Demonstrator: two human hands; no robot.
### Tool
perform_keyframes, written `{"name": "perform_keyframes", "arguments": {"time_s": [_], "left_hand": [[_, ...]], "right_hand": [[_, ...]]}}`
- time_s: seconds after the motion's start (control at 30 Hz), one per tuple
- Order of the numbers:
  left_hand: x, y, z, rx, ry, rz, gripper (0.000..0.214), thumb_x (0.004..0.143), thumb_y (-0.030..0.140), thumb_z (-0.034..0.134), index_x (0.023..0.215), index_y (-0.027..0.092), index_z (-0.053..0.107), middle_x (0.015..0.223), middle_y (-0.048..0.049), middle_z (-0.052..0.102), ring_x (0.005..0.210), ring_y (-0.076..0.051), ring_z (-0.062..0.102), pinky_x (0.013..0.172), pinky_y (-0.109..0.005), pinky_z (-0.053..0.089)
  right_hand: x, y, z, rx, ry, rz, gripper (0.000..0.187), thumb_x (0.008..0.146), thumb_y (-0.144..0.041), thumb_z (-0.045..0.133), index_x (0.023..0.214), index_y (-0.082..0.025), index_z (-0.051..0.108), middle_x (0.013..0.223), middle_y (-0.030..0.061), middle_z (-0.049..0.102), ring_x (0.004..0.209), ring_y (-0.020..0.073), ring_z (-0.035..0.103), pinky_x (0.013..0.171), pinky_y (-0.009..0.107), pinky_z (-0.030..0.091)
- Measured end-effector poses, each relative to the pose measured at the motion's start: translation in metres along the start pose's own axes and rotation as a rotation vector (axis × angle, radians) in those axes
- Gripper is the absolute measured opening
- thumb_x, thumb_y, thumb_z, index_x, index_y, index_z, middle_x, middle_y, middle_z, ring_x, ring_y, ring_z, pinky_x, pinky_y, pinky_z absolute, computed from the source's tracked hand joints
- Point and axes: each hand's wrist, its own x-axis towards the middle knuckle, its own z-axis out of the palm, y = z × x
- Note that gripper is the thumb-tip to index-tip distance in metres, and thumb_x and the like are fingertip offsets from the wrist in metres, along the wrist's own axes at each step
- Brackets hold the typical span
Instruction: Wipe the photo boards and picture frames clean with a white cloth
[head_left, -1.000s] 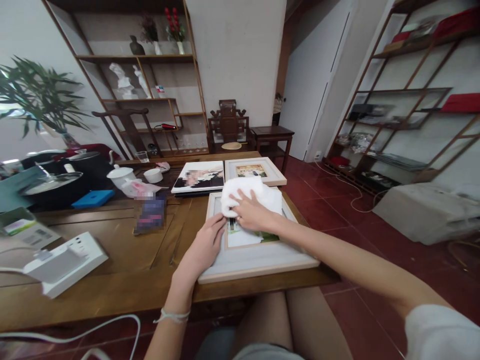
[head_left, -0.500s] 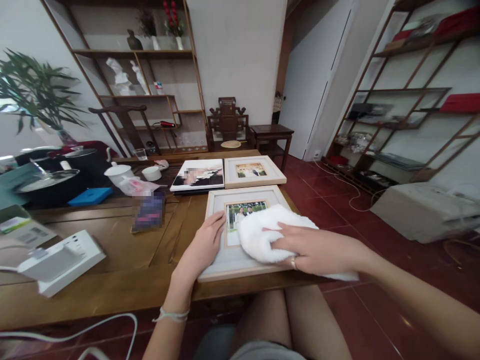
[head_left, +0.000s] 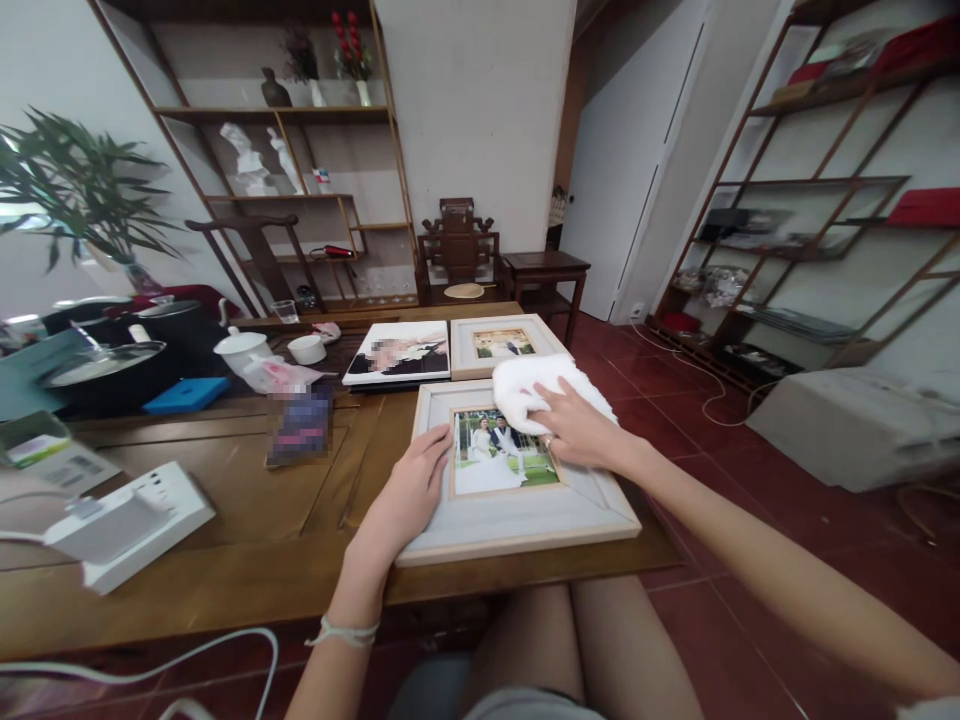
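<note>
A light wooden picture frame (head_left: 517, 535) lies flat at the table's front edge, with a wide pale mat around a photo (head_left: 491, 465) of two people outdoors. Over its left rim lies my left hand (head_left: 409, 490), its fingers close together and holding the frame. My right hand (head_left: 574, 420) grips a fluffy white cloth (head_left: 517, 385) and presses it on the frame's far right corner. The cloth covers that corner and the photo's upper right edge. Part of the frame's left side is hidden under my left hand.
Behind lie a second framed photo (head_left: 544, 330) and a white-edged photo panel (head_left: 401, 350). A power strip (head_left: 135, 530), blue box (head_left: 186, 395), white teapot (head_left: 240, 347), cup (head_left: 307, 348) and dark pan (head_left: 112, 372) stand on the left of the wooden table (head_left: 247, 560).
My right hand and the white cloth have moved away from me, from the frame's near right part to its far right corner, uncovering the photo. My left hand stays in place.
</note>
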Motion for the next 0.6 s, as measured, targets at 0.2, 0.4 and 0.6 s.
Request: {"name": "perform_keyframes", "arguments": {"time_s": [0.2, 0.4, 0.6], "left_hand": [[-0.001, -0.002, 0.003, 0.009, 0.029, 0.005, 0.04, 0.092, 0.024, 0.032, 0.123, 0.014, 0.055, 0.135, -0.0109, 0.05, 0.124, -0.022, 0.046, 0.106, -0.043, 0.036], [-0.001, 0.0, 0.0, 0.001, 0.004, 0.032, 0.041, 0.091, 0.024, 0.031, 0.123, 0.012, 0.055, 0.135, -0.0116, 0.05, 0.125, -0.021, 0.045, 0.108, -0.041, 0.034], [-0.002, 0.001, 0.0, -0.007, 0.016, 0.016, 0.039, 0.091, 0.026, 0.033, 0.121, 0.013, 0.056, 0.133, -0.0106, 0.051, 0.124, -0.021, 0.046, 0.107, -0.04, 0.035]], "right_hand": [[-0.053, -0.068, -0.028, 0.114, -0.102, -0.074, 0.03, 0.081, -0.019, 0.048, 0.104, -0.008, 0.065, 0.122, 0.0209, 0.059, 0.122, 0.0332, 0.046, 0.104, 0.048, 0.031], [-0.074, -0.102, -0.036, 0.22, -0.136, -0.083, 0.034, 0.081, -0.023, 0.053, 0.111, -0.01, 0.061, 0.139, 0.0232, 0.042, 0.131, 0.0348, 0.035, 0.107, 0.048, 0.029], [-0.022, -0.05, -0.008, 0.146, -0.032, 0.09, 0.042, 0.082, -0.023, 0.049, 0.122, -0.013, 0.056, 0.143, 0.0191, 0.038, 0.136, 0.0323, 0.027, 0.111, 0.051, 0.019]]}}
